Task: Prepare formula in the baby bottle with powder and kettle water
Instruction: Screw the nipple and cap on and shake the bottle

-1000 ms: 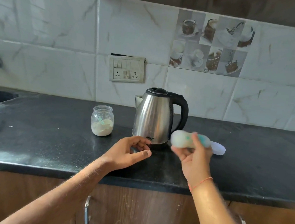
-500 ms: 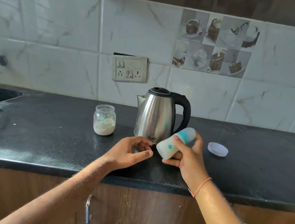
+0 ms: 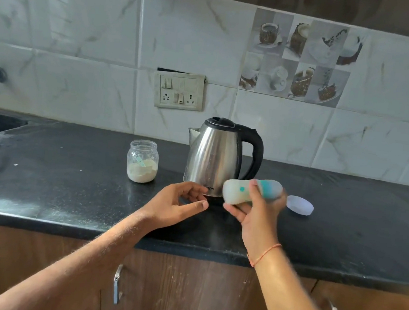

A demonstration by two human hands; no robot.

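Bottle (image 3: 241, 191) lies almost level in the right hand (image 3: 259, 212), above the front of the bench (image 3: 71, 192) and just before the kettle (image 3: 216, 158). The fingers (image 3: 253, 187) curl round its middle, with the thumb under it. It holds a milky white liquid, its body is pale with a small teal mark, and a teal collar sits at its right end; its outline is blurred. Half a second ago it slanted with the teal end raised; now that end has dropped and the bottle lies closer to flat, as it did a second ago.

The left hand (image 3: 179, 203) hovers over the bench to the left of the bottle, fingers loosely bent and holding nothing, much as before.

Right of the bottle a pale round lid (image 3: 300, 205) lies flat on the bench. Behind the hands stands the steel kettle with its black lid down and black handle to the right. Left of it is an open glass jar (image 3: 143, 161), about a third full of cream powder with a teal scoop (image 3: 140, 161) stuck in it.
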